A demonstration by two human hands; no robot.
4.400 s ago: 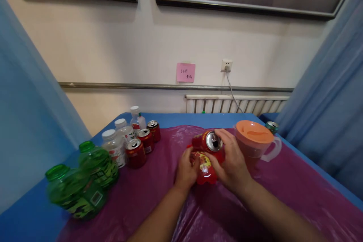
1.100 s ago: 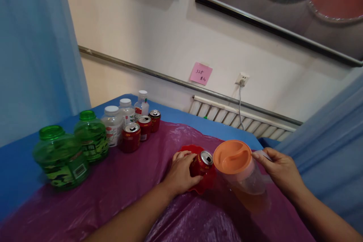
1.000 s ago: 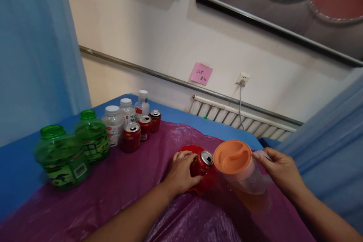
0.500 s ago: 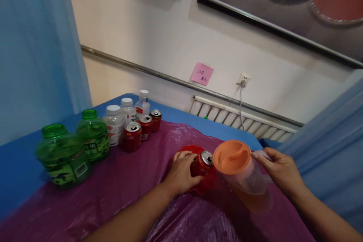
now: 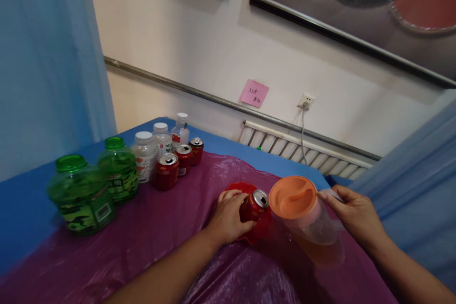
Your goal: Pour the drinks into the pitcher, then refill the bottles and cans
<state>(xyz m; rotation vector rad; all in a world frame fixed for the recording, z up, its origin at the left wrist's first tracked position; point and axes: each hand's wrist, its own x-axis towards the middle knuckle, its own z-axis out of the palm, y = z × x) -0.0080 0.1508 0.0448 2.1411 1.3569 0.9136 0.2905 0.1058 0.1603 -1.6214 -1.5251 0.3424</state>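
Note:
My left hand (image 5: pixel 230 216) is wrapped round a red drink can (image 5: pixel 252 206) with an opened top. The can leans a little to the right over a red plastic dish (image 5: pixel 262 232) with a wavy rim. By its handle my right hand (image 5: pixel 356 213) grips a clear pitcher (image 5: pixel 324 230) with an orange lid (image 5: pixel 294 197). The pitcher tilts toward the can, its lid close to the can's top. Brownish liquid shows low in the pitcher. Whether any liquid flows between them I cannot tell.
To the left stand three more red cans (image 5: pixel 166 172), three white-capped clear bottles (image 5: pixel 144 156) and two green plastic jars (image 5: pixel 81 194). Purple plastic sheet (image 5: pixel 153 232) covers much of the blue table (image 5: pixel 217 145). Behind are a radiator (image 5: pixel 281 145) and a wall pipe; blue curtains (image 5: pixel 420 175) hang on both sides.
Both hands keep their holds on the can and the pitcher. The view has shifted very slightly; the pitcher looks nearly the same, at most a touch further right.

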